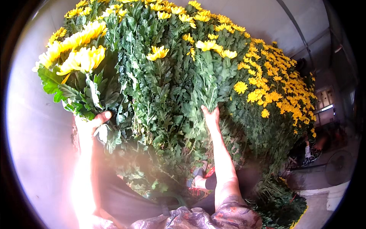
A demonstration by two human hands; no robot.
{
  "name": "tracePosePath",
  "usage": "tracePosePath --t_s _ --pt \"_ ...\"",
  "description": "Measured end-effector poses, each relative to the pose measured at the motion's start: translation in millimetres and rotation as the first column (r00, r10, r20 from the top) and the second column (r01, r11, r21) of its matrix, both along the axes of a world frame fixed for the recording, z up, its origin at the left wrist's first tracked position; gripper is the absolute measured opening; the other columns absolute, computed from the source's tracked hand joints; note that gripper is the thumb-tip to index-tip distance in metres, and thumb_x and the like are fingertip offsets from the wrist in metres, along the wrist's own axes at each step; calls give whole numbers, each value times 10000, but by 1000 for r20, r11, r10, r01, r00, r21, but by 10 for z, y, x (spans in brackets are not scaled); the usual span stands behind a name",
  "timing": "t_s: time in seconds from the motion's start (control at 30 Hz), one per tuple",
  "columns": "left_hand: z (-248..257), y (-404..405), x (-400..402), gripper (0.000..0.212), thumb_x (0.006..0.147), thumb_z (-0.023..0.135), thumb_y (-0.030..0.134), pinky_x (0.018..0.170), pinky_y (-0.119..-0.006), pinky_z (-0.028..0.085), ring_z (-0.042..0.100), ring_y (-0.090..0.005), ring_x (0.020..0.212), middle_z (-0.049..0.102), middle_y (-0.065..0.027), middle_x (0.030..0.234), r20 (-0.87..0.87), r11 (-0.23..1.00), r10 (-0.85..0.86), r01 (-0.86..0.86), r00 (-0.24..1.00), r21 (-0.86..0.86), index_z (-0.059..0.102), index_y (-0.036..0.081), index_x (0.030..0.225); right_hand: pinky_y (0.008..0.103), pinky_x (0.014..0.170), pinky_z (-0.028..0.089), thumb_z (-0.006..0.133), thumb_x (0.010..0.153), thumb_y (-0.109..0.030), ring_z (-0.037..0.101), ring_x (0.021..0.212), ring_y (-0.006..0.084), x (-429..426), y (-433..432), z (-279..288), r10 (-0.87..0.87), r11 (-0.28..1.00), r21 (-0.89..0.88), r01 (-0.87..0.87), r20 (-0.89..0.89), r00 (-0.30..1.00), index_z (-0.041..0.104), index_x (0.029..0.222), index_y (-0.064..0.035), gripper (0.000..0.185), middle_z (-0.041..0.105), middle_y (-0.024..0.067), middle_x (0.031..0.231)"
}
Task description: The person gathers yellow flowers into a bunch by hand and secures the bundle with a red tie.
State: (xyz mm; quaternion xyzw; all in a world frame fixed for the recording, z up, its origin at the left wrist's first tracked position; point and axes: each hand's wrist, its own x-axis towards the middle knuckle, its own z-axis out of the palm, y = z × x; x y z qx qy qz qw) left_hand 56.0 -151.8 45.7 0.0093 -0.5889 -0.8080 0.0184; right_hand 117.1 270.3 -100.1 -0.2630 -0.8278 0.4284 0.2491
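My left hand [93,124] is closed around the stems of a bunch of yellow chrysanthemums [83,58], its blooms tilted up and to the left. My right hand [212,117] grips a few leafy chrysanthemum stems [210,77] just below their foliage, with several yellow blooms at the top. Both hands are raised in front of a large heap of cut chrysanthemums [151,94], stems down and flowers up. A single bloom [157,53] stands out from the leaves between my hands. Glare washes out much of my left forearm.
More densely packed yellow chrysanthemums [271,77] rise on the right. Loose leaves and stems [160,177] litter the ground around my sandalled foot [199,171]. A dark green pile of stems [283,203] lies at lower right, near a round fan [339,167]. A pale wall [34,114] borders the left.
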Motion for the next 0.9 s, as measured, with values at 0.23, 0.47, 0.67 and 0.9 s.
tracePosePath --t_s 0.23,0.47,0.67,0.9 --pt "151 165 117 574 645 721 90 915 -336 426 581 -196 965 632 -80 1040 -51 997 -15 11 999 -75 538 6 1182 316 840 478 720 775 -127 610 934 179 602 -92 284 154 909 -384 -164 -57 986 518 1213 11 502 630 95 1068" --pt "337 274 222 535 632 729 32 839 -322 464 592 -195 883 623 -81 994 25 999 -34 34 999 28 548 -7 1133 248 838 434 466 917 -95 560 974 132 615 155 -23 394 877 -347 -331 126 910 469 1298 2 393 589 113 1162" --pt "272 286 204 490 623 753 28 813 -307 463 581 -174 843 624 -63 960 60 997 -31 27 998 75 568 -9 1075 353 1120 172 661 656 -694 175 1401 284 -71 -4 -572 -32 864 -450 226 400 916 223 1422 62 1162 210 218 1494" --pt "211 249 168 544 647 707 59 828 -342 477 590 -212 896 620 -109 1007 65 998 -57 57 996 -5 531 -18 1156 332 954 348 786 698 -433 454 1115 190 92 60 -555 -284 776 -593 215 -25 958 452 1266 -19 778 506 99 1213"
